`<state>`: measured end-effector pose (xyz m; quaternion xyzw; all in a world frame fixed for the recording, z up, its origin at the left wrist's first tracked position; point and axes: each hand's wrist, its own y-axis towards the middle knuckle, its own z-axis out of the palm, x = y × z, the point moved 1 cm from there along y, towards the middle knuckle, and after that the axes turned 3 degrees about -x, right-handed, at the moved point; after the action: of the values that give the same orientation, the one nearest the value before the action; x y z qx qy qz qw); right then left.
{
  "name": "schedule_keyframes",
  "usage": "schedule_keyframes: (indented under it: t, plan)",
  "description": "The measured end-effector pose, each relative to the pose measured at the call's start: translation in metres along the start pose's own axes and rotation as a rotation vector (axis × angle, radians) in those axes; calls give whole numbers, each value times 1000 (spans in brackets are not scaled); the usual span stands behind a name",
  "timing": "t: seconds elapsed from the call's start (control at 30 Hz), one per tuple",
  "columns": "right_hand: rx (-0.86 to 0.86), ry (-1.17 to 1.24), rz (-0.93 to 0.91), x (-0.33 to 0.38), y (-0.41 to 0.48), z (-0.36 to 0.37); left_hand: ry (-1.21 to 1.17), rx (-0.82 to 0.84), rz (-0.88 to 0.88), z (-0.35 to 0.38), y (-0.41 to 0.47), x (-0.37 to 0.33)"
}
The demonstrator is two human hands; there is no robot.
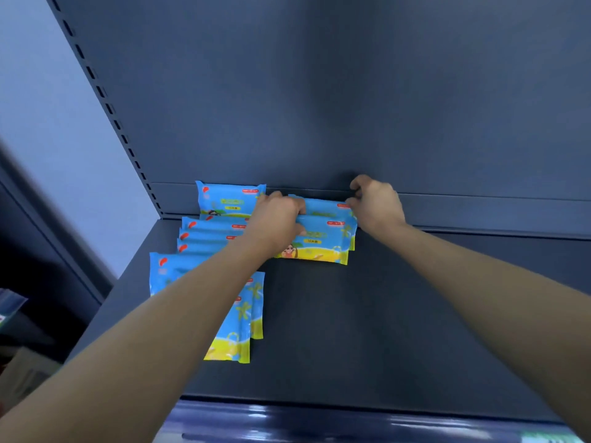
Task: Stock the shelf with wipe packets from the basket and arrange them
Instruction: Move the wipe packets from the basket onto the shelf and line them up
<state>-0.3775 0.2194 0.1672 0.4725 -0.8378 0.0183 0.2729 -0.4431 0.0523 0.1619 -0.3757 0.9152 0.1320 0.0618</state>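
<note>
Blue and yellow wipe packets lie on a dark shelf (399, 314). Two packets (326, 230) stand near the back wall, one behind the other. My left hand (276, 219) grips their left end, fingers curled round it. My right hand (375, 203) pinches the top right corner of the rear packet. To the left a row of several packets (208, 233) leans one over another, with one (228, 199) upright against the back. Two more packets (246, 314) lie flat in front, partly under my left forearm. The basket is out of view.
The shelf's back panel (351, 91) rises behind the packets. A slotted upright (108, 107) runs along the left side. The front edge strip (351, 420) is glossy blue. Blurred items (12, 314) sit low at the far left.
</note>
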Motion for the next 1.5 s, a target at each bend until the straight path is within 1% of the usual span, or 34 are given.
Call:
schedule_keyframes:
  t: [0.1,0.23,0.33,0.47,0.6,0.77,0.9,1.03,1.17,1.33,1.43,1.5]
  plan:
    - [-70,-16,-30,1,-3,-5,37,6,4,4,15,0]
    - [-88,-26,-92,1,-12,-12,36,62,-9,12,23,-2]
    - [-39,-48,-166,0,-21,-19,19,79,-33,18,20,-4]
    - [17,-148,-276,-3,-33,-28,53,53,-14,14,14,-13]
    - [-16,-228,-318,-5,-48,-42,27,-45,21,-2,-1,-30]
    - [-142,-345,-398,-5,-75,-74,47,-250,101,-39,-36,-69]
    - [-261,-349,-471,-9,-106,-115,73,-387,153,-68,-77,-107]
    - [-364,-354,-561,-18,-150,-163,159,-528,196,-95,-124,-154]
    - [-475,-342,-648,-35,-200,-214,216,-592,229,-122,-167,-210]
    - [-546,-327,-727,-61,-258,-262,230,-649,260,-135,-221,-274]
    - [-554,-304,-763,-83,-289,-276,209,-663,254,-129,-249,-301]
    - [-529,-282,-776,-100,-307,-276,178,-648,249,-116,-264,-315]
